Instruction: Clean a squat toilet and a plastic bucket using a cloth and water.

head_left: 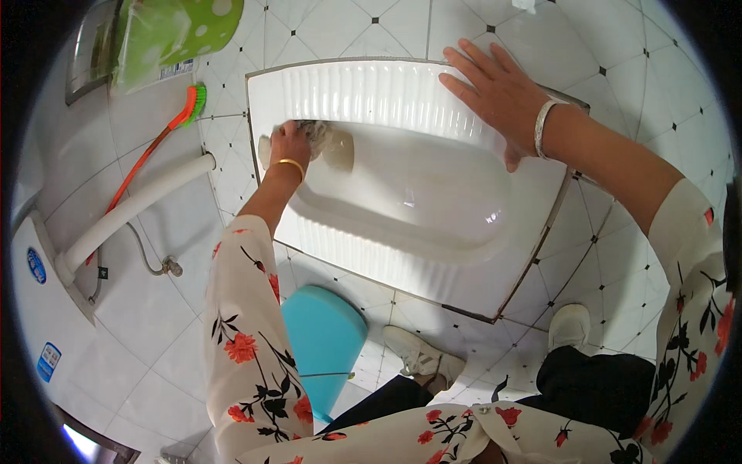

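A white ceramic squat toilet [417, 156] with ribbed foot rests is set into the tiled floor before me. My left hand [291, 143], a gold bangle at its wrist, grips a crumpled greyish cloth or scrubber [316, 134]. It presses this near the left end of the bowl, beside the drain opening [339, 149]. Most of the scrubber is hidden by fingers and blur. My right hand [490, 95] wears a silver bangle and rests with fingers spread across the far right part of the ribbed rim, holding nothing.
A long orange brush [148, 153] with green bristles leans on the left wall behind a white flush pipe [139, 209]. A blue plastic dustpan-like object [324, 342] is by my left shoe [420, 354]. A green dotted bin [185, 29] stands at upper left, a cistern [49, 313] at left.
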A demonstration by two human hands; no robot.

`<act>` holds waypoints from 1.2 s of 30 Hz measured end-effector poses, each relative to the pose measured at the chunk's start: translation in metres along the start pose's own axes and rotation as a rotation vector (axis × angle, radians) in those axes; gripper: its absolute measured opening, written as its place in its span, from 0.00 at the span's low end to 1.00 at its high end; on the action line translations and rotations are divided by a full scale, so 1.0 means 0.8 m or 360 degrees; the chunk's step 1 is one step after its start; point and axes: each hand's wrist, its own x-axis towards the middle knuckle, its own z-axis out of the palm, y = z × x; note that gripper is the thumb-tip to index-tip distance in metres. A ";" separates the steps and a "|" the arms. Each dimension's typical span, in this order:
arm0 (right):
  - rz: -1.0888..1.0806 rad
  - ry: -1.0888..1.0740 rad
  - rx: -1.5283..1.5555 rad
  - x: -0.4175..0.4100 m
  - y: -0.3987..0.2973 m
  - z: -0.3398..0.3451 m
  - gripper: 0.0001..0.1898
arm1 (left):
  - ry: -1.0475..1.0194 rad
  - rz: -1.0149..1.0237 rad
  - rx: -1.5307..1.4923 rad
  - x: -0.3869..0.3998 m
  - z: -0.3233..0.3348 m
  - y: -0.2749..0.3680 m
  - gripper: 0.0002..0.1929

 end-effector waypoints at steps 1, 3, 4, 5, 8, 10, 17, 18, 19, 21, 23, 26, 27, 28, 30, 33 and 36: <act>0.0003 0.0023 0.0004 0.001 0.000 0.001 0.65 | 0.0033 -0.0025 0.0017 0.001 0.012 0.000 0.12; 0.0022 0.0009 -0.0025 0.003 0.002 -0.003 0.65 | -0.0099 -0.0260 -0.0270 -0.006 0.017 0.017 0.13; 0.0040 -0.0002 -0.0060 0.001 0.002 -0.003 0.65 | -0.0233 -0.0502 -0.0557 -0.014 0.013 0.027 0.13; 0.0036 -0.0016 -0.0056 -0.001 -0.001 -0.001 0.65 | -0.0241 -0.0491 -0.0565 -0.019 0.025 0.037 0.13; 0.0058 -0.0033 0.0006 -0.001 0.002 0.002 0.65 | -0.0413 -0.0402 -0.0610 -0.031 0.039 0.049 0.15; -0.0012 0.0002 0.0102 0.002 0.000 0.006 0.65 | -0.0877 -0.0246 -0.0527 -0.053 0.020 0.055 0.16; 0.0095 -0.0046 0.0096 0.001 -0.006 -0.006 0.65 | -0.0107 0.0004 -0.0053 -0.047 0.017 -0.023 0.17; 0.0088 -0.0054 0.0091 0.002 -0.007 -0.002 0.65 | -0.0031 0.0011 -0.0146 -0.049 0.021 -0.028 0.16; 0.0084 -0.0034 0.0062 0.003 -0.007 0.001 0.66 | 0.0047 0.0017 -0.0238 -0.051 0.025 -0.028 0.15; 0.0076 -0.0024 0.0031 0.004 -0.007 0.003 0.66 | -0.0209 -0.0139 -0.0436 -0.063 0.027 -0.007 0.15; 0.0085 -0.0059 -0.0033 0.001 -0.006 -0.002 0.66 | -0.0427 -0.0324 -0.0635 -0.079 0.023 0.014 0.14; 0.0066 -0.0061 0.0021 0.006 -0.010 -0.003 0.66 | -0.1111 -0.0510 -0.0939 -0.078 0.031 0.011 0.12; 0.0070 -0.0063 0.0022 0.005 -0.010 -0.003 0.66 | -0.1108 -0.0506 -0.0938 -0.078 0.021 0.013 0.12; 0.0072 -0.0093 0.0007 0.005 -0.011 -0.004 0.66 | -0.1170 -0.0367 -0.0932 -0.079 0.011 0.014 0.16; 0.0070 -0.0129 -0.0009 0.003 -0.010 -0.004 0.65 | -0.1234 -0.0224 -0.0929 -0.076 -0.008 0.014 0.19; 0.0114 -0.0142 -0.0056 0.001 -0.010 -0.003 0.65 | -0.0537 0.0035 -0.0335 -0.057 -0.017 0.009 0.18; 0.0088 -0.0093 0.0007 0.004 -0.015 -0.011 0.65 | -0.0145 0.0016 -0.0055 -0.057 0.024 -0.025 0.18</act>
